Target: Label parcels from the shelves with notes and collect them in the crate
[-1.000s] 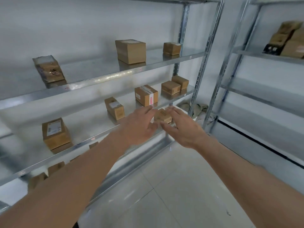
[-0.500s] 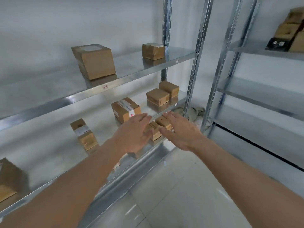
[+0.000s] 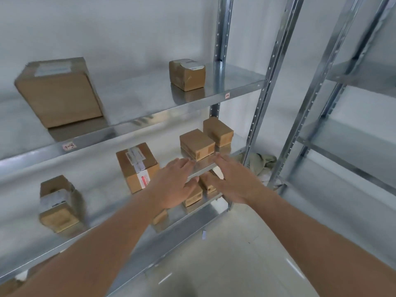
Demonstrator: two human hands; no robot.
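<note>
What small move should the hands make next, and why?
Probably close both hands on a small parcel on the lower shelf. The left hand and right hand are open, reaching toward the small parcels there, gripping nothing yet.

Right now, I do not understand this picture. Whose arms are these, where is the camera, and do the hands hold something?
There is no machine here. A person wears a camera on the head, so you see their own arms reaching forward. The left hand and right hand are open, fingers straight, and hold nothing yet. They reach toward two small parcels on a lower level of the metal shelf. More cardboard parcels stand above, such as a taped box and a large box.
</note>
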